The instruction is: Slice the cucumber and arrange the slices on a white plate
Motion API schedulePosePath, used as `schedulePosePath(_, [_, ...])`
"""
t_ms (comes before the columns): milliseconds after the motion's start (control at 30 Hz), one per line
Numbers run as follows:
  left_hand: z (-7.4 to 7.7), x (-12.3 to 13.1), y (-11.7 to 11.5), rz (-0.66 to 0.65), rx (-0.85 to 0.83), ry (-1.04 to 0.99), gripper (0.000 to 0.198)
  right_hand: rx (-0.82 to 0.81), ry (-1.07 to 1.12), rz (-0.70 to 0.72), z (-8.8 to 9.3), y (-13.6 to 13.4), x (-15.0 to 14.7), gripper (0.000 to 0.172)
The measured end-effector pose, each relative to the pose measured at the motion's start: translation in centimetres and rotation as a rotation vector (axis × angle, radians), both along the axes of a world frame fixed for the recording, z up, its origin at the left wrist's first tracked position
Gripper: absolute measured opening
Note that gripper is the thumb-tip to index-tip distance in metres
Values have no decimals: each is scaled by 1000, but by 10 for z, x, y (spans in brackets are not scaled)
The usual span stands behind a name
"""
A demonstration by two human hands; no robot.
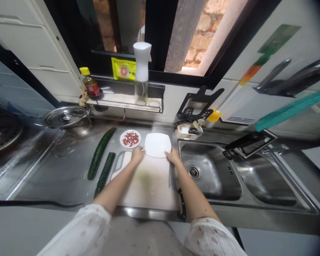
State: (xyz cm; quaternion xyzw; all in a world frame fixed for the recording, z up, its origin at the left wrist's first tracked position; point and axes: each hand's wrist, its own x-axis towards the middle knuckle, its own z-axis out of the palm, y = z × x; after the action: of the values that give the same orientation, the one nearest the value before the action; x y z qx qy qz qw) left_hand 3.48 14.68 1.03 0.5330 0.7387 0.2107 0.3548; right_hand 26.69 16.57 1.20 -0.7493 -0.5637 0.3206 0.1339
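A white square plate (158,145) is held by its two near corners at the far edge of the cutting board (149,188). My left hand (138,154) pinches the plate's left corner, and my right hand (172,156) grips the right one. Beyond my left hand stands a small round plate (122,141) with chopped reddish pieces on it. Two cucumbers lie to the left: a whole one (100,154) and a cut length (106,172). A knife with a black handle (181,202) rests along the board's right side, partly hidden by my right forearm.
A double steel sink (210,174) with a black faucet (245,144) is at the right. Behind the board are a sponge holder (185,133) and a wall shelf (117,100) with a spray bottle (142,67) and a sauce bottle (91,83). A lidded pot (69,121) sits at the back left.
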Motion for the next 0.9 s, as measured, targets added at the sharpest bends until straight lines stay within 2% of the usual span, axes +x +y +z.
schedulePosePath(167, [11,-48,3,66,142,252,37,-66,-111,15,5,4,-5,49])
schedulePosePath(267, [15,-74,7,162,89,478,44,-119,-206,27,6,7,-6,52])
schedulePosePath(333, [15,-84,12,219,-9,554,48,-142,-248,32,6,8,-7,54])
schedulePosePath(433, [12,-91,20,215,-137,514,53,-160,-286,35,5,8,-8,56])
schedulePosePath(533, [9,-97,27,194,-183,418,56,-170,-307,39,6,9,-9,56])
schedulePosePath(700, [7,-112,33,182,-178,378,58,-179,-331,43,8,10,-10,56])
schedulePosePath(900, [6,-132,36,87,-139,386,55,-185,-337,57,14,9,-11,53])
